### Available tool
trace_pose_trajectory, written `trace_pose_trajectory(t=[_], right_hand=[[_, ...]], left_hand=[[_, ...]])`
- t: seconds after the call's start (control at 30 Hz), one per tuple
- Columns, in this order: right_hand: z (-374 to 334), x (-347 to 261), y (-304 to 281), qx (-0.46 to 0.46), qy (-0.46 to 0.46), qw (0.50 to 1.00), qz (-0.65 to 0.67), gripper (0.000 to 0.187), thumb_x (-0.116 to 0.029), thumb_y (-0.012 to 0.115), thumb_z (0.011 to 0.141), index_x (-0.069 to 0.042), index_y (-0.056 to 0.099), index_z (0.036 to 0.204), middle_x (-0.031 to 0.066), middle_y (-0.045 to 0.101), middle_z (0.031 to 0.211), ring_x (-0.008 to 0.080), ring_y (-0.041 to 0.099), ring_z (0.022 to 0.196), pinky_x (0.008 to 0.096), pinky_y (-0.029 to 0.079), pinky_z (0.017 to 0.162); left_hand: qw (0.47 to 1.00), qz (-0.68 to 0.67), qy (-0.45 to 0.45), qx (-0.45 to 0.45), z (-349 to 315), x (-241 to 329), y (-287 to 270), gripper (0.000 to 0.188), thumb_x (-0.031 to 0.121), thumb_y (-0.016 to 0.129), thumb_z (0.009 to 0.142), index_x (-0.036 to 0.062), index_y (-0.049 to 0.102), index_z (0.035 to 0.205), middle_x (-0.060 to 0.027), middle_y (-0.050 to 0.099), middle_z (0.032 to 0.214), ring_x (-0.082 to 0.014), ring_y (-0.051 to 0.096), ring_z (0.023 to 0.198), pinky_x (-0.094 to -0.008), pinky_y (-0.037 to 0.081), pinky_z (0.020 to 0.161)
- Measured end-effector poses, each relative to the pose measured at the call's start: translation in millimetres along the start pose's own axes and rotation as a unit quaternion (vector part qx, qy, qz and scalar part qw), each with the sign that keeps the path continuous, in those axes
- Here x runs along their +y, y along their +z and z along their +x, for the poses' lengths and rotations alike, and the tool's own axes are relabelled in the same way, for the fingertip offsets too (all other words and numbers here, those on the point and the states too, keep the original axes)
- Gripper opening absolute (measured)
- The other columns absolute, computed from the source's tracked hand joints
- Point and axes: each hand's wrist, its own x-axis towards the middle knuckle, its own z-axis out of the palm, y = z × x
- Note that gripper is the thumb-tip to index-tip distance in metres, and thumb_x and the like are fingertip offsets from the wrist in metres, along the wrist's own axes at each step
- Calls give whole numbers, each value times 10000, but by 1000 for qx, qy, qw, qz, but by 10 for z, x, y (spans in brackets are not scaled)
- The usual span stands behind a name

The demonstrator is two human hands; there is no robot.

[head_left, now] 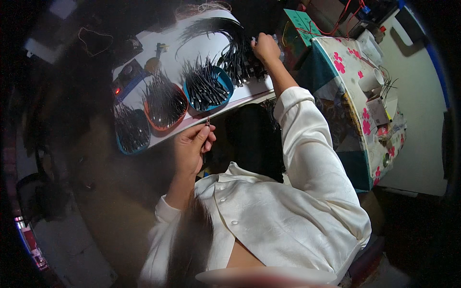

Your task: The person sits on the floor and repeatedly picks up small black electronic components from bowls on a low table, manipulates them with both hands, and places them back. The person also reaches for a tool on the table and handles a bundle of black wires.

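In front of the white table's near edge, my left hand (193,146) pinches a thin black cable (208,123) whose stripped, coppery end pokes up past the thumb. My right hand (267,48) reaches over the table's right end with its fingers closed; a small pale thing shows by the fingertips, too small to name. Beside it lies a big bundle of black cables (235,53), with dark connectors under the wrist. Short black cables with metallic ends fill a blue basket (191,104), an orange basket (154,126) and another blue basket (126,150).
A dark box with a red light (130,77) sits behind the baskets on the white table (211,29). To the right stands a table with a flowered cloth (340,79), holding a white cup (370,80) and a small carton (378,111). Red wires (336,29) hang near a green board (301,25).
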Motion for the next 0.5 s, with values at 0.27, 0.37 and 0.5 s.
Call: trace_pose_trajectory(t=[0.27, 0.37, 0.5], right_hand=[[100, 85, -129, -85, 36, 995, 49, 249, -302, 692, 786, -90, 710, 915, 158, 695, 964, 365, 665, 897, 467, 533, 776], [-8, 75, -281, -77, -8, 994, 74, 233, -299, 684, 781, -98, 711, 895, 160, 696, 919, 365, 662, 883, 476, 522, 754], [-428, -9, -571, -115, -53, 956, 265, 219, -263, 676, 819, -46, 689, 844, 107, 685, 785, 219, 655, 728, 368, 508, 627]], left_hand=[[999, -32, 1, 11, 8, -4, -85, 166, 119, 611, 929, -32, 663, 972, -66, 638, 768, -85, 514, 559, -172, 353, 478], [998, -44, -6, 32, 22, -20, -59, 167, 125, 615, 927, -27, 660, 981, -67, 647, 786, -94, 535, 587, -172, 369, 495], [997, -49, -4, 54, 64, -13, 33, 166, 111, 584, 941, -26, 643, 1013, -132, 686, 913, -172, 663, 753, -214, 507, 610]])
